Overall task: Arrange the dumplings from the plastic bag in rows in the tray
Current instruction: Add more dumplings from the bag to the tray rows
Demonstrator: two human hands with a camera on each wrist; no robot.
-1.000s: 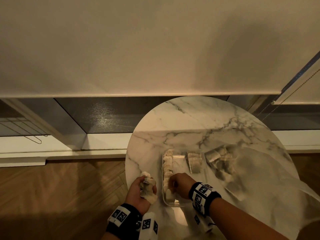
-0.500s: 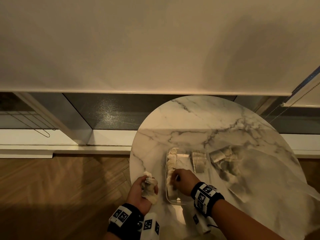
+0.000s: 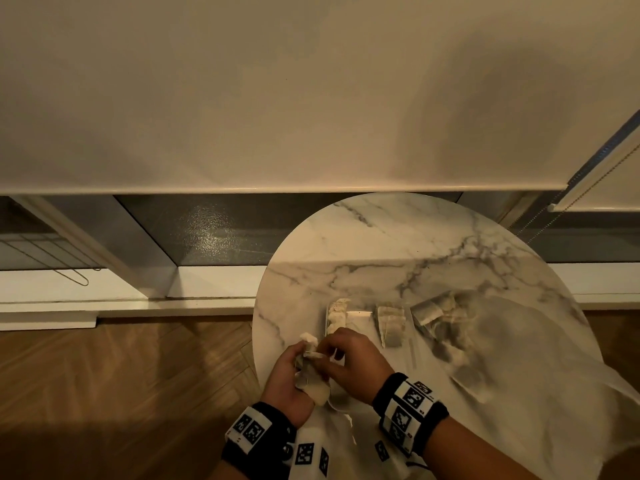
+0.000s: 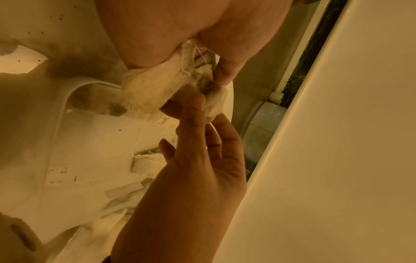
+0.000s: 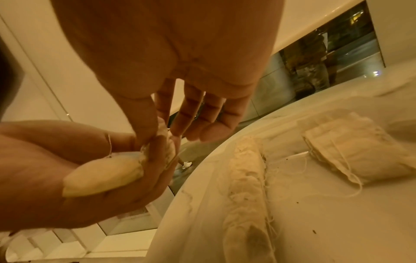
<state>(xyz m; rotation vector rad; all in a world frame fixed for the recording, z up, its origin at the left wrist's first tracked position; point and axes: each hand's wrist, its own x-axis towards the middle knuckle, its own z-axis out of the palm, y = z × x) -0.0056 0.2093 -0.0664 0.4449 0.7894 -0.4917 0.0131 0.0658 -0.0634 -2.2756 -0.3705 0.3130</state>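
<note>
While the round marble bench [image 3: 433, 244] filled the space ahead of both wrists, the clear plastic bag [image 3: 519, 358] sprawled across it well to the right of the right hand, with a loose heap of pale dumplings [image 3: 438, 311] showing through its near end. The shallow clear tray [image 3: 360, 315] lay on the bench just beyond the right hand [image 3: 349, 365], between that hand and the bag. Along the tray's left wall ran a close row of dumplings [image 5: 245, 179], touching one another, thin threads trailing from them; a smaller stack of dumplings [image 3: 391, 322] sat apart from the row toward the tray's right side. The left hand [image 3: 289, 379] hovered at the bench's near-left edge, palm up, its fingers curled round a small cluster of dumplings [image 5: 103, 176] that rested in the palm. The right hand had reached across to meet it: thumb and forefinger [image 4: 193, 106] were pinching the top dumpling [image 4: 216, 101] of that cluster, while the other three fingers hung loosely extended. A white thread [image 4: 198, 53] dangled from the held cluster. Dark specks dotted the tray floor beneath the right wrist.
</note>
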